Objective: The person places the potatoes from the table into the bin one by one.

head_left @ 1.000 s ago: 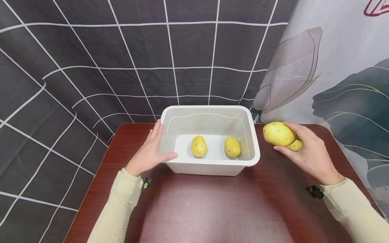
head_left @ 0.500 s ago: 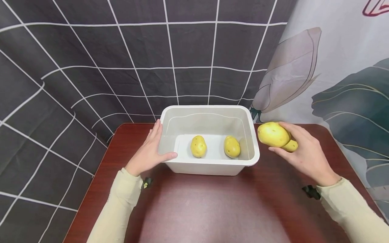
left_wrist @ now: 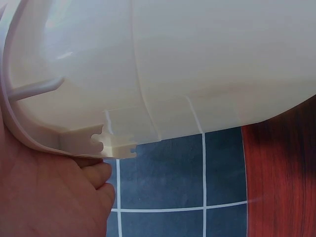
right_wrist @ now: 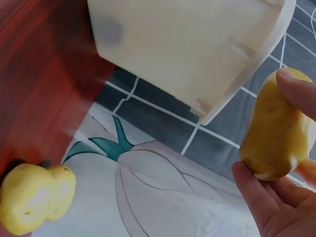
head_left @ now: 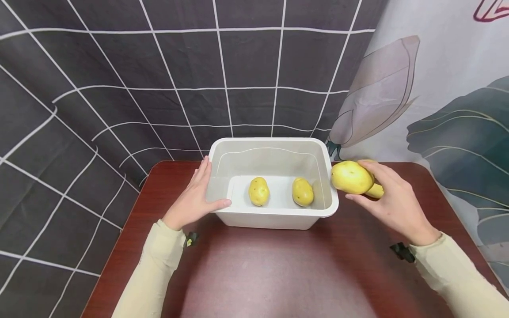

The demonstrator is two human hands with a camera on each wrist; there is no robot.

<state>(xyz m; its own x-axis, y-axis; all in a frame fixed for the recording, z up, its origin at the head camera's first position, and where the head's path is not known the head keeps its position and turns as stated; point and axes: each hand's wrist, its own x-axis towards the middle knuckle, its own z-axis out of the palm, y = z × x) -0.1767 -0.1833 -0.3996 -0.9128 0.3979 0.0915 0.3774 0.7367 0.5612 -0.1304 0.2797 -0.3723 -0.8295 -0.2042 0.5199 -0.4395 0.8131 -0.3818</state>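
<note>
In the head view my right hand (head_left: 391,201) holds a yellow potato (head_left: 352,177), fingers over the top and thumb beneath. The potato overlaps the right rim of a white plastic bin (head_left: 274,221); the right wrist view shows it pinched between thumb and fingers. Two more potatoes lie inside the bin, a left potato (head_left: 259,191) and a right potato (head_left: 302,192). My left hand (head_left: 191,196) rests on the bin's front left corner with straight fingers along the left rim, the thumb reaching over the front rim. The left wrist view shows its fingers (left_wrist: 98,180) against the rim.
More potatoes (right_wrist: 29,197) sit on the table at the right, mostly hidden behind my right hand in the head view. The bin stands on a reddish-brown wooden table (head_left: 278,274). A dark grid-patterned cloth (head_left: 254,66) hangs behind, with a floral curtain (head_left: 445,132) at the right.
My right hand has moved left with the potato, bringing it from beside the bin to overlap its right rim. The left hand and the bin have stayed in place.
</note>
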